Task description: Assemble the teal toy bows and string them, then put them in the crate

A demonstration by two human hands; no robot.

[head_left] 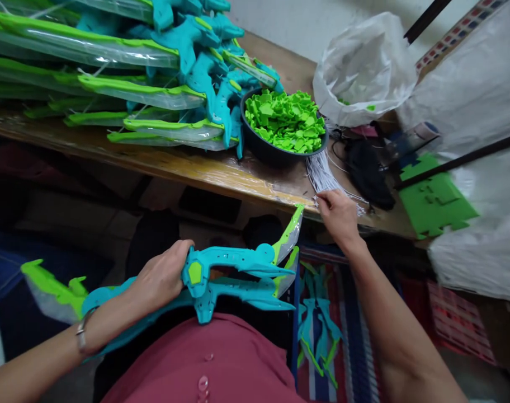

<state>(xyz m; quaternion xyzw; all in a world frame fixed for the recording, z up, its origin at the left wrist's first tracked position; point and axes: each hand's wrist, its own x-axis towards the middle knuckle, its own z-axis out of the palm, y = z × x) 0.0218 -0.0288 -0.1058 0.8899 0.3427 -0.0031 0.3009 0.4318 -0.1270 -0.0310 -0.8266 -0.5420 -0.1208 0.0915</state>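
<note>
My left hand (160, 277) grips a teal and green toy sword (238, 274) by its middle, holding it across my lap over my red shirt. My right hand (338, 212) reaches to the table edge and pinches at a bundle of thin white ties (322, 173) lying there. A black bowl (263, 148) filled with small green foam pieces (286, 120) stands just beyond the ties. A pile of finished toy swords in clear wrapping (124, 73) covers the left of the wooden table (175, 165).
A white plastic bag (364, 67) sits behind the bowl. A green foam sheet (435, 198) and dark cables (366, 170) lie at the right. More toy swords (317, 324) rest on a striped mat on the floor. Large clear bags (481, 184) fill the right side.
</note>
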